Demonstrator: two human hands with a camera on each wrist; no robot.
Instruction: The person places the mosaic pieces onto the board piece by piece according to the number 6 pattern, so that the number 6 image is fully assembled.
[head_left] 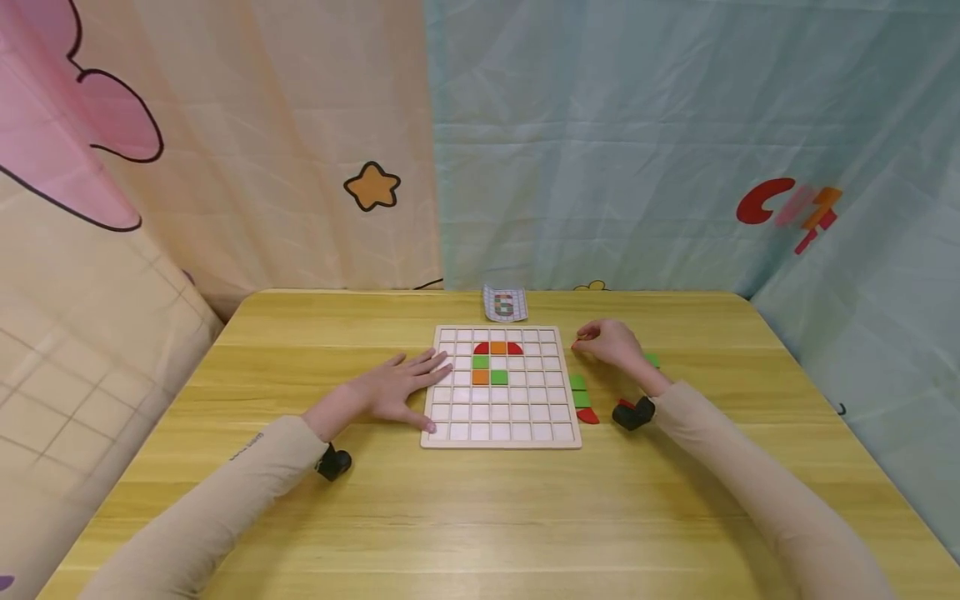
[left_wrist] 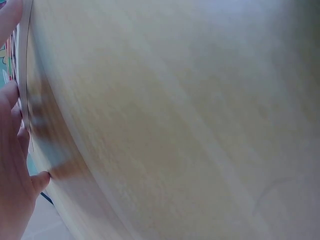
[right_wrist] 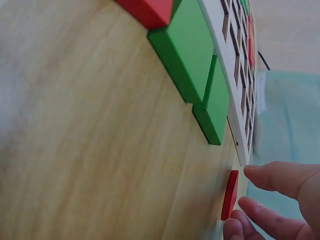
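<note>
Showing in the right hand (head_left: 611,343) is a tile (right_wrist: 230,194); thin, red.

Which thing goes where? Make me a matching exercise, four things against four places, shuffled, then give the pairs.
1. Left hand
2. Right hand
3. Picture card
4. Orange star

A. On the curtain
B. Spread over the board's left edge
C. Beyond the board's far edge
D. At a red piece, right of the board

Pairs: 1-B, 2-D, 3-C, 4-A

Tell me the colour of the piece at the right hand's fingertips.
Red: the piece at the right hand shows best in the right wrist view.
</note>
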